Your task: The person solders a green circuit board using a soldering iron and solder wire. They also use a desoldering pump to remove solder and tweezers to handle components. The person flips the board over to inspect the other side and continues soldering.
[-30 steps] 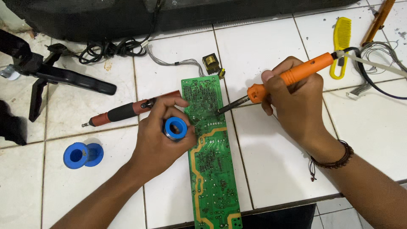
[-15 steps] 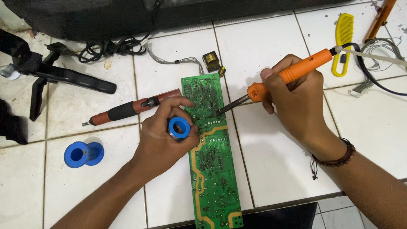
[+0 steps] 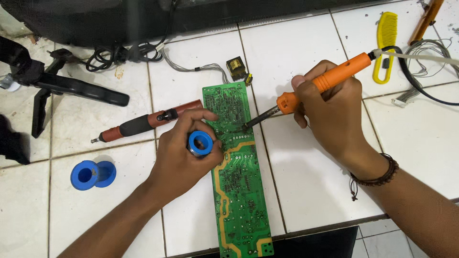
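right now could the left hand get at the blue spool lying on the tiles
Probably not freely: the left hand already grips a solder spool. The blue spool lies bare on the tiles beside that forearm, nothing covering it.

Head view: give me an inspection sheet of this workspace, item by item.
Surface: white tiled floor, grout lines visible.
Job's things: green circuit board lying flat; orange soldering iron, tip on the board; blue solder spool.
Clutter: second blue spool, red-black screwdriver, yellow comb, small transformer, black stand.
Grippers: left hand holds the solder spool; right hand holds the iron.
Cables: black cord bundle; grey wires.
Surroundings: dark casing along the top.
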